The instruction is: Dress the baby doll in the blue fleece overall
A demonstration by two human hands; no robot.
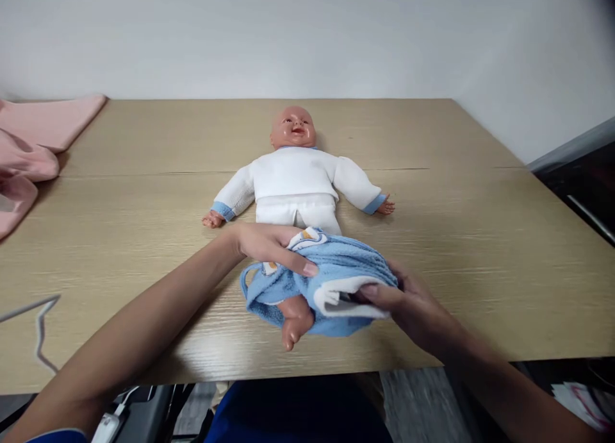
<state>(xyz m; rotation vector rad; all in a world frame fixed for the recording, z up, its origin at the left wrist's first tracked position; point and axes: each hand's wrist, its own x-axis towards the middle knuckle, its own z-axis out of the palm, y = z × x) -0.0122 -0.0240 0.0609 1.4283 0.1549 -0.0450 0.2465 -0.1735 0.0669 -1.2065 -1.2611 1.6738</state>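
A baby doll [294, 174] lies on its back with its head toward the wall, in a white top with blue cuffs and white bottoms. A blue terry baby garment [353, 257] with a white-edged opening is bunched around its lower legs. One bare doll foot [295, 321] sticks out of the cloth; the other is hidden. My left hand [273, 245] presses thumb and fingers on the garment over the doll's legs. At the white edge, my right hand [401, 297] grips the cloth, its thumb inside the opening.
Pink cloth [33, 148] lies at the table's left end. A white wire hanger [41, 327], partly out of view, is near the front left edge. A dark object [583, 174] stands beyond the right edge. The wooden tabletop [480, 250] has a seam across it.
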